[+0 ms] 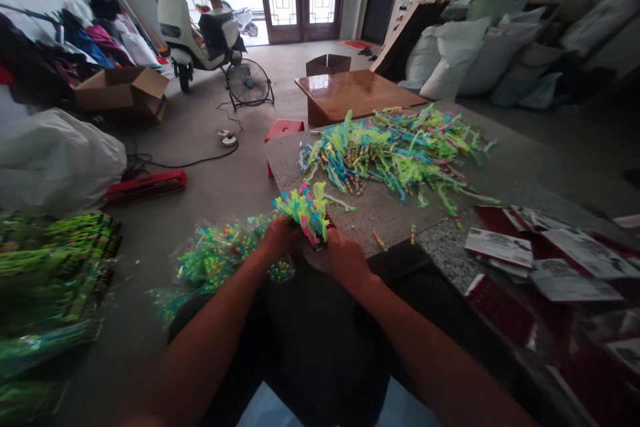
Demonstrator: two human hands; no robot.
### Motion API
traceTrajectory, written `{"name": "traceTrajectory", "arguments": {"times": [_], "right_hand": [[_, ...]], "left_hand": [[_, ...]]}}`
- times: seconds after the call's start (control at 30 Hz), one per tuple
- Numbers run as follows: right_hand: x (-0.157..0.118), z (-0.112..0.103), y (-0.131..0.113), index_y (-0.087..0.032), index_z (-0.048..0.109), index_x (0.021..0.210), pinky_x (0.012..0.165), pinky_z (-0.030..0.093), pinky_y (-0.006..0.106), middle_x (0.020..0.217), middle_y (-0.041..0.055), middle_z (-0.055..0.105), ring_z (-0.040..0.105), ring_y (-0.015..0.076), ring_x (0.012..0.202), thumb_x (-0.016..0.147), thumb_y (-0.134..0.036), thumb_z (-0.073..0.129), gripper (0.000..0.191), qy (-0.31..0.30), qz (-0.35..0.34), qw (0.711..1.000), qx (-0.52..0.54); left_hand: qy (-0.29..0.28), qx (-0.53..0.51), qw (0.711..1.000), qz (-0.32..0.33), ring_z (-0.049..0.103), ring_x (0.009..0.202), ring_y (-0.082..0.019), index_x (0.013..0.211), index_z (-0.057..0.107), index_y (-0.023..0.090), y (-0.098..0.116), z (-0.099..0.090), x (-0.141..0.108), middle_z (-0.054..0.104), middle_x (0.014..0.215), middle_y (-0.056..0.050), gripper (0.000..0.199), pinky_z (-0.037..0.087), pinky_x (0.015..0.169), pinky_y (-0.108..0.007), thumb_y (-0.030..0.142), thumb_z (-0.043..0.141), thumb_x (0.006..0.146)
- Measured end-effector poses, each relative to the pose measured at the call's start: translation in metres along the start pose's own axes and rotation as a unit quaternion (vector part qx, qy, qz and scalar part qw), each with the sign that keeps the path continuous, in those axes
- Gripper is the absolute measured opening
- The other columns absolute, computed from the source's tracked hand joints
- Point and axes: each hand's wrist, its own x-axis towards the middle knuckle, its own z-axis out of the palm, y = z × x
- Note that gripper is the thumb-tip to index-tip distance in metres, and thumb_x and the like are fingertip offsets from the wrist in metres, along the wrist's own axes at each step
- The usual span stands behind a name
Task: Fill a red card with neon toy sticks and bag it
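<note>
Between my two hands is a bunch of small striped sticks with frilly tops (307, 210) in bright green, blue and pink, held over the near left edge of the stone-topped table (295, 153). My left hand (281, 238) closes around its left side, and my right hand (345, 253) grips the right side, beside a sliver of dark red. The fingertips are partly hidden by the bunch. Just beyond lies a large heap of the same frilly sticks (385, 150). Two loose striped sticks (379, 240) rest near my right hand.
Clear bags of colourful pieces (215, 257) sit below my left arm. Packed green bundles (45, 293) lie at far left. Dark red and white printed cards (500, 247) spread at right. Beyond stand a red stool (284, 128), brown table (355, 90), fan (249, 83) and scooter (200, 30).
</note>
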Motion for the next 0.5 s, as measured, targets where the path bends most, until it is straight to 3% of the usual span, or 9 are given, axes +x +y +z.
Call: {"name": "traceTrajectory", "arguments": {"times": [0.13, 0.3, 0.5], "right_hand": [[0.002, 0.002, 0.000, -0.013, 0.060, 0.120, 0.080, 0.049, 0.028, 0.117, 0.0149, 0.071, 0.071, 0.0239, 0.102, 0.106, -0.023, 0.049, 0.020, 0.000, -0.002, 1.000, 0.008], [0.002, 0.011, 0.010, -0.015, 0.054, 0.133, 0.087, 0.053, 0.034, 0.125, 0.0166, 0.069, 0.070, 0.0259, 0.106, 0.105, -0.029, 0.054, 0.032, 0.035, -0.034, 0.997, 0.062], [0.000, 0.011, 0.012, -0.017, 0.062, 0.113, 0.088, 0.051, 0.031, 0.113, 0.0124, 0.073, 0.069, 0.0249, 0.109, 0.102, -0.026, 0.061, 0.014, 0.078, -0.021, 0.991, 0.108]], "left_hand": [[-0.010, 0.019, 1.000, -0.009, 0.072, 0.085, -0.026, 0.100, 0.081, 0.014, -0.002, 0.001, 0.001, 0.079, 0.090, -0.010, 0.028, 0.053, 0.074, -0.031, 0.035, 0.072, 0.085], [-0.001, 0.013, 1.000, 0.008, 0.072, 0.087, -0.025, 0.104, 0.080, 0.016, -0.006, 0.002, 0.002, 0.079, 0.098, -0.010, 0.029, 0.054, 0.078, -0.033, 0.037, 0.073, 0.086], [-0.007, -0.016, 1.000, 0.009, 0.073, 0.092, -0.026, 0.110, 0.079, 0.016, -0.001, -0.002, 0.001, 0.080, 0.102, -0.010, 0.031, 0.054, 0.078, -0.032, 0.034, 0.073, 0.085]]}}
